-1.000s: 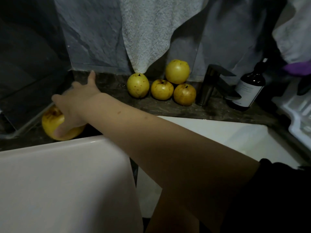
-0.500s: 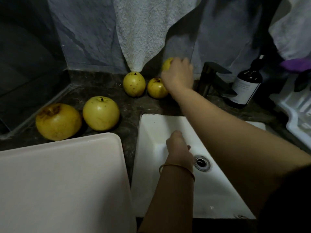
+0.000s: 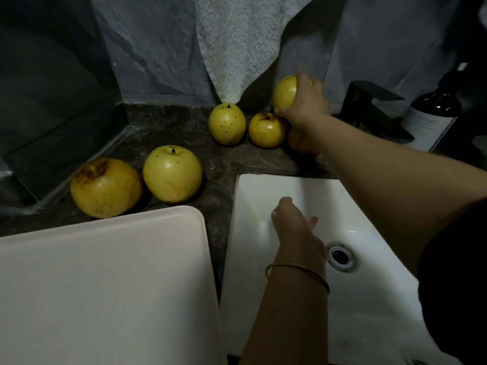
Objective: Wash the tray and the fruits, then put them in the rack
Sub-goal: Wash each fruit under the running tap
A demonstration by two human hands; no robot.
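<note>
A pale pink tray (image 3: 105,272) lies at the near left on the dark counter. Two large yellow fruits (image 3: 105,187) (image 3: 172,173) sit just behind it. At the back stand two smaller yellow fruits (image 3: 227,123) (image 3: 267,129). My right hand (image 3: 307,104) grips another yellow fruit (image 3: 283,92), raised above them. One more fruit (image 3: 297,140) is mostly hidden under my right wrist. My left hand (image 3: 295,227), with a thin bangle on its wrist, hangs relaxed over the white sink (image 3: 263,196) and holds nothing.
A dark faucet (image 3: 369,101) stands behind the sink, with a dark labelled bottle (image 3: 432,111) to its right. A grey towel (image 3: 237,48) hangs down the back wall above the fruits. The sink's drain (image 3: 341,256) is uncovered.
My right hand left the far-left fruit, crossed to the back pile and took hold of the top fruit, now lifted slightly. My left hand came over the sink.
</note>
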